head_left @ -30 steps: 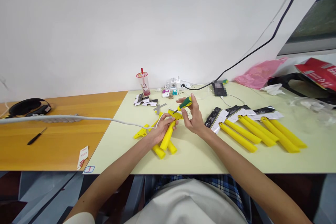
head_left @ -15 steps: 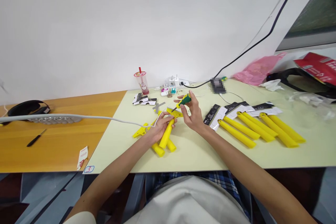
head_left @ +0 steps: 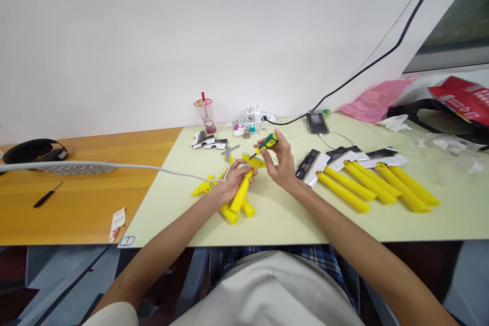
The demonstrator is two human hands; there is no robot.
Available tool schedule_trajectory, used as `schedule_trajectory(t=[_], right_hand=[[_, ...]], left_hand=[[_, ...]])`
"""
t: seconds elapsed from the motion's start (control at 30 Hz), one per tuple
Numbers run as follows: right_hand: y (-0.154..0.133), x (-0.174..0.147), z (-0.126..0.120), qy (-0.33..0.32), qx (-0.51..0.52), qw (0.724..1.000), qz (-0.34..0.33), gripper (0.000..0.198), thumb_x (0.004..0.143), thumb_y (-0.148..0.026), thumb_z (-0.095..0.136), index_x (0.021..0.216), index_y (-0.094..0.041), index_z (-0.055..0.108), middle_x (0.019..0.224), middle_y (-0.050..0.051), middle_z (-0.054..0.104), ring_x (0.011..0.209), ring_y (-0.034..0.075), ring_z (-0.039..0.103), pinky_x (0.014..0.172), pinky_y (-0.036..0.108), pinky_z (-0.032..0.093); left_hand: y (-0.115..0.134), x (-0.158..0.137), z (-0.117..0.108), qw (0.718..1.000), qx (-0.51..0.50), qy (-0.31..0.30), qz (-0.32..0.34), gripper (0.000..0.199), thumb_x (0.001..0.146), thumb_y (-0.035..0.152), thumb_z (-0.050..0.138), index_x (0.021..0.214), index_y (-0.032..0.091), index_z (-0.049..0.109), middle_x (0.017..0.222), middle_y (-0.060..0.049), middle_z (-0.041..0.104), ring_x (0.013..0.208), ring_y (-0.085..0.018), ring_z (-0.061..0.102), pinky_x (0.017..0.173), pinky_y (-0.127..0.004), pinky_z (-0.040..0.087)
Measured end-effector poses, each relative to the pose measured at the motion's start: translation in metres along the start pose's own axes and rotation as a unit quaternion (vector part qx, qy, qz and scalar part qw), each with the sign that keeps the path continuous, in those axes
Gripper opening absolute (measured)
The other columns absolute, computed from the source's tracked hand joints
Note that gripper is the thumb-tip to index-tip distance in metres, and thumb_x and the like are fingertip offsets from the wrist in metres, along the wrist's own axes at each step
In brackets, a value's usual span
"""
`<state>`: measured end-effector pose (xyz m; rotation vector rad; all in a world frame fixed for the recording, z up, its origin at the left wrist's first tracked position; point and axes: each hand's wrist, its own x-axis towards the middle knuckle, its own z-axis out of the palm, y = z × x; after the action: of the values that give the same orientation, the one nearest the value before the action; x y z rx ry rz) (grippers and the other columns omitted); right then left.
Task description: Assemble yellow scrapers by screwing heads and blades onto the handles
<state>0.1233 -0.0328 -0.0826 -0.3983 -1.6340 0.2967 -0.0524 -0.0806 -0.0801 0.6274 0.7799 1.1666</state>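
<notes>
My left hand (head_left: pixel 234 182) is closed around a yellow T-shaped tool (head_left: pixel 241 194), like a scraper, its thick handle slanting down toward me. In my right hand (head_left: pixel 281 165) is a green and yellow screwdriver (head_left: pixel 267 143). The screwdriver's shaft points down-left and its tip meets the tool's wide head; whether it sits in a screw is too small to tell. Under my left hand lie more yellow tools (head_left: pixel 229 215), partly hidden by it. Behind them on the table are grey flat strips (head_left: pixel 229 152).
Several yellow handles (head_left: pixel 346 191) and black-and-white cards (head_left: pixel 309 167) lie at the right. A lidded cup (head_left: pixel 206 114) stands at the back near a power strip (head_left: pixel 250 115). A white cable (head_left: pixel 145 167) crosses from the left. A black screwdriver (head_left: pixel 45 197) rests on the wooden table.
The view has shifted slightly. My hands keep nearly the same hold, with the screwdriver still against the tool's head; the right fingers have shifted slightly on its handle.
</notes>
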Motion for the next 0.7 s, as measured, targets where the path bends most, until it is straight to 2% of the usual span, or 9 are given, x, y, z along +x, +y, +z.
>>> schedule_trajectory(t=[0.07,0.17,0.27,0.33,0.4,0.53,0.63,0.7], right_hand=[[0.005,-0.002,0.0,0.022,-0.021,1.0,-0.001,0.067,0.113,-0.037,0.066,0.172,-0.032,0.034,0.131,0.012,0.073,0.107,0.026,0.08,0.099,0.048,0.069],[0.012,-0.002,-0.002,0.044,-0.055,0.998,0.006,0.071,0.108,-0.043,0.073,0.17,-0.033,0.039,0.138,0.014,0.071,0.103,0.026,0.078,0.095,0.047,0.07],[0.008,0.0,-0.003,0.021,-0.042,0.999,0.015,0.071,0.114,-0.043,0.061,0.176,-0.032,0.028,0.136,0.016,0.07,0.112,0.028,0.078,0.099,0.048,0.069],[0.003,0.001,-0.001,-0.003,-0.011,1.0,0.017,0.071,0.118,-0.041,0.05,0.179,-0.032,0.017,0.141,0.017,0.068,0.121,0.029,0.077,0.105,0.051,0.066],[-0.001,0.002,0.0,-0.015,0.013,1.0,0.013,0.07,0.119,-0.038,0.047,0.18,-0.035,0.013,0.146,0.016,0.066,0.122,0.028,0.077,0.107,0.052,0.066],[0.004,0.0,0.0,0.005,-0.003,1.0,-0.001,0.068,0.115,-0.034,0.06,0.175,-0.036,0.03,0.133,0.012,0.073,0.111,0.026,0.08,0.1,0.049,0.069],[0.01,-0.001,-0.002,0.046,-0.057,0.997,-0.012,0.071,0.108,-0.037,0.074,0.171,-0.036,0.04,0.14,0.013,0.07,0.11,0.027,0.078,0.095,0.046,0.07],[0.01,0.0,-0.003,0.048,-0.064,0.997,-0.014,0.073,0.108,-0.038,0.072,0.173,-0.036,0.037,0.144,0.014,0.067,0.112,0.028,0.077,0.096,0.046,0.07]], left_hand=[[-0.001,0.0,-0.001,1.0,0.002,-0.008,-0.001,0.059,0.068,0.017,0.1,0.103,0.024,0.053,0.094,-0.001,0.072,0.084,-0.018,0.074,0.064,-0.024,0.048],[-0.002,0.001,-0.003,1.0,0.008,-0.025,-0.001,0.058,0.071,0.018,0.099,0.105,0.025,0.053,0.094,-0.002,0.072,0.084,-0.017,0.074,0.065,-0.023,0.048],[-0.001,0.001,-0.003,1.0,0.013,-0.022,0.002,0.058,0.071,0.018,0.099,0.105,0.024,0.053,0.095,-0.003,0.073,0.084,-0.017,0.074,0.064,-0.023,0.049],[0.0,0.0,-0.001,1.0,0.012,-0.014,0.001,0.058,0.07,0.019,0.1,0.103,0.024,0.052,0.094,-0.003,0.072,0.083,-0.016,0.073,0.064,-0.022,0.049],[0.002,0.0,0.0,1.0,0.007,-0.006,-0.001,0.059,0.068,0.019,0.1,0.103,0.024,0.052,0.093,-0.003,0.072,0.083,-0.017,0.073,0.063,-0.022,0.049],[0.003,-0.001,0.001,1.0,0.003,-0.002,-0.001,0.059,0.067,0.017,0.099,0.103,0.024,0.053,0.096,-0.003,0.073,0.087,-0.018,0.074,0.063,-0.022,0.049],[0.002,-0.002,0.002,1.0,0.008,-0.014,-0.001,0.058,0.068,0.016,0.099,0.104,0.024,0.054,0.095,-0.002,0.072,0.086,-0.018,0.074,0.064,-0.023,0.049],[0.002,-0.003,0.002,1.0,0.011,-0.017,0.001,0.059,0.068,0.017,0.1,0.104,0.024,0.054,0.094,-0.002,0.072,0.086,-0.018,0.074,0.064,-0.024,0.049]])
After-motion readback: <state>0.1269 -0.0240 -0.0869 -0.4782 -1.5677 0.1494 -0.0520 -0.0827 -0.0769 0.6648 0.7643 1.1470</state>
